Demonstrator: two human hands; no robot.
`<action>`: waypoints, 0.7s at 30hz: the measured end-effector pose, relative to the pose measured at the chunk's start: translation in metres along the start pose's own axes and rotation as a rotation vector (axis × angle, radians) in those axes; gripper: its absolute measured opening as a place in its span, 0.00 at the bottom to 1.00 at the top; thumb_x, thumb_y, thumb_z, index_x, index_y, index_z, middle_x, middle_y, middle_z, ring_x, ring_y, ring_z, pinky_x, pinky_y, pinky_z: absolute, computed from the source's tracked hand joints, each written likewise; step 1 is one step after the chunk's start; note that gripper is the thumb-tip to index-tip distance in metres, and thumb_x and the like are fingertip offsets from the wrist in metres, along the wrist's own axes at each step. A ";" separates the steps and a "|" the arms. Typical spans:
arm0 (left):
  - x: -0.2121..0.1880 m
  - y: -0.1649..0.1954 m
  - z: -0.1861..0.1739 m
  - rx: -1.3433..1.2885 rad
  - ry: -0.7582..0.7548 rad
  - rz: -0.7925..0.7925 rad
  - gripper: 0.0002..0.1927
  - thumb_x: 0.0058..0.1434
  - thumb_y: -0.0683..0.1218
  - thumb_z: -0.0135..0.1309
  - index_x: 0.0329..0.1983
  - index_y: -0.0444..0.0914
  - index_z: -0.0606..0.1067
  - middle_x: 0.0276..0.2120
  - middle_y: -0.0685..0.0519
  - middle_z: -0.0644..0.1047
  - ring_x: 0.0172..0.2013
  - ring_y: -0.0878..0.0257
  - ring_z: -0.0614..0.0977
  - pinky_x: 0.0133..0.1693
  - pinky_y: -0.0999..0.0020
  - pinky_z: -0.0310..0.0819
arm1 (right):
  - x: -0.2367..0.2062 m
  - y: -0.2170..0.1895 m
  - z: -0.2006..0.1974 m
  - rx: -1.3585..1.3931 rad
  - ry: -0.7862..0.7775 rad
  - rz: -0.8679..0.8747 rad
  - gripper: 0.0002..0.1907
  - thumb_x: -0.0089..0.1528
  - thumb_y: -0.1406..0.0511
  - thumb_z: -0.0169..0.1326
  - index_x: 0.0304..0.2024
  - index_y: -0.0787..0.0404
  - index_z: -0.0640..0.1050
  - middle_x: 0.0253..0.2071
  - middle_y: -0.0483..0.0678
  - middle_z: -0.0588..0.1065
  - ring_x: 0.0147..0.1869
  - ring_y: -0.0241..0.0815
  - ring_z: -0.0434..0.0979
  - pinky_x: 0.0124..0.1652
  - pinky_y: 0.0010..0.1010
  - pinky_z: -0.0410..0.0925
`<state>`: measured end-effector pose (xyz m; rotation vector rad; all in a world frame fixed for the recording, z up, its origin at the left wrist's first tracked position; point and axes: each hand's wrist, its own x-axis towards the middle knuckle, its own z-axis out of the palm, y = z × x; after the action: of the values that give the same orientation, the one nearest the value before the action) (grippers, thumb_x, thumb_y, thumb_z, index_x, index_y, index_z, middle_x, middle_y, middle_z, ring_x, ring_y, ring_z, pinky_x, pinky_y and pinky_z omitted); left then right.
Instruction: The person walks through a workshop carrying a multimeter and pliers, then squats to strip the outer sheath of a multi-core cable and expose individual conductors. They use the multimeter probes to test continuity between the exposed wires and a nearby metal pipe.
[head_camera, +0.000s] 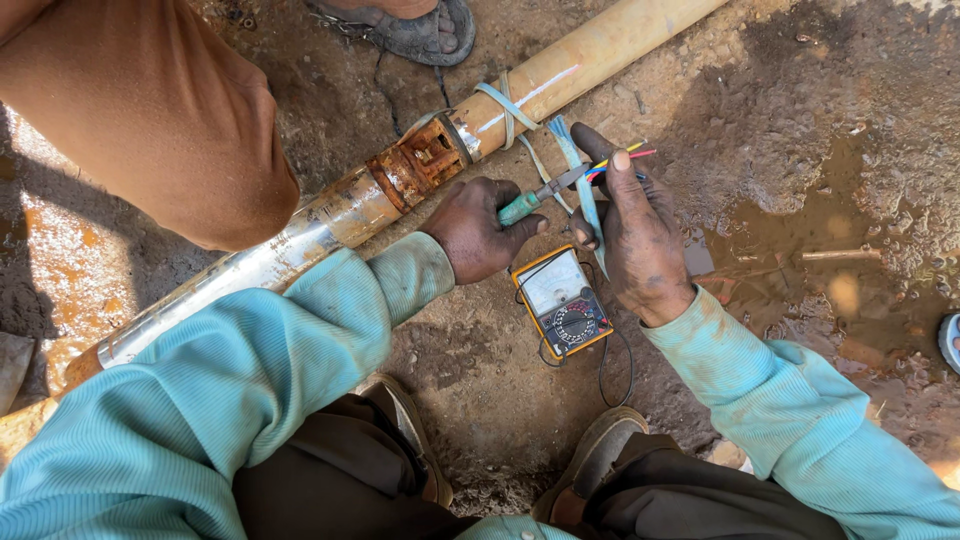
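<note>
Head: green-handled screwdriver meets thin coloured wires.

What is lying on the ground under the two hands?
A yellow analog multimeter lies on the muddy ground, black leads looping beside it. The right hand covers its upper right corner, so that part is hidden.

Both arms wear long ribbed teal sleeves, soiled with brown smears toward the cuffs. Dark brown trousers fill the lower frame, above worn, dusty brown shoes. The hands are grimy.
</note>
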<state>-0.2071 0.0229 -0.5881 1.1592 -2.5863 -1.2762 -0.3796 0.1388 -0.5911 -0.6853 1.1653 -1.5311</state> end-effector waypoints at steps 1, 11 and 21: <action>0.000 -0.002 -0.001 0.039 0.002 0.010 0.19 0.60 0.56 0.60 0.38 0.34 0.81 0.30 0.39 0.82 0.33 0.47 0.86 0.42 0.53 0.78 | 0.000 0.000 0.000 -0.012 0.007 -0.008 0.33 0.73 0.49 0.45 0.71 0.66 0.69 0.39 0.42 0.69 0.33 0.32 0.66 0.32 0.24 0.63; 0.014 0.001 0.002 -0.498 0.115 0.017 0.12 0.62 0.49 0.59 0.35 0.35 0.75 0.23 0.55 0.77 0.25 0.66 0.78 0.29 0.64 0.74 | 0.002 -0.001 -0.012 -0.109 0.015 0.000 0.23 0.72 0.58 0.52 0.64 0.67 0.76 0.41 0.43 0.76 0.35 0.29 0.71 0.36 0.22 0.68; 0.005 0.033 -0.017 -0.383 0.257 0.254 0.13 0.59 0.47 0.67 0.33 0.34 0.77 0.23 0.53 0.78 0.26 0.68 0.77 0.31 0.66 0.75 | 0.010 0.019 -0.025 -0.068 -0.050 0.082 0.11 0.65 0.69 0.58 0.49 0.66 0.77 0.43 0.46 0.80 0.43 0.34 0.82 0.41 0.30 0.79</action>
<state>-0.2258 0.0212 -0.5554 0.8318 -2.1040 -1.3772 -0.3975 0.1376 -0.6189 -0.7086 1.1973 -1.4035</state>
